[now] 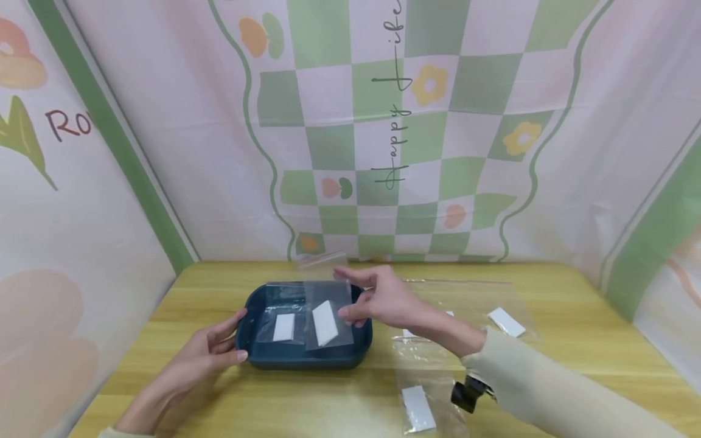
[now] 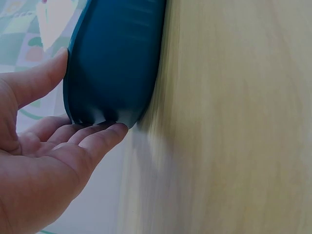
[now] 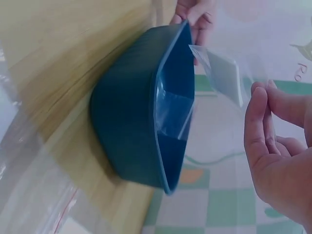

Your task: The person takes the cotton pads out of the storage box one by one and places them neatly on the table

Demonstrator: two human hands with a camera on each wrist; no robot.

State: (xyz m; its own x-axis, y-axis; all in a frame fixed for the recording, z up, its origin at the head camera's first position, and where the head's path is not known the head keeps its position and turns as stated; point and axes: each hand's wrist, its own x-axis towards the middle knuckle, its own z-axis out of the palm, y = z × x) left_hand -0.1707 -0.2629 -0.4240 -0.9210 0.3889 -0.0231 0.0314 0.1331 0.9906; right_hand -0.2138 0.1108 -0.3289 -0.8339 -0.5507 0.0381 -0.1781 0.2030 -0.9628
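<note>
A dark blue dish (image 1: 306,360) stands on the wooden table. My left hand (image 1: 202,354) holds its left end, thumb and fingers spread against the wall, as the left wrist view of the dish (image 2: 117,58) also shows. Above the dish, my right hand (image 1: 387,298) pinches a clear zip bag (image 1: 325,325) between thumb and fingers; a flat white piece lies inside the bag. The right wrist view shows this held bag (image 3: 225,75) over the dish's opening. Inside the dish lies another clear bag with a white piece (image 1: 283,327).
Right of the dish, several clear zip bags with white pieces lie on the table: one bag (image 1: 506,322) toward the back right, another (image 1: 418,409) near the front, and some partly hidden under my right forearm. A printed curtain (image 1: 383,152) hangs behind the table.
</note>
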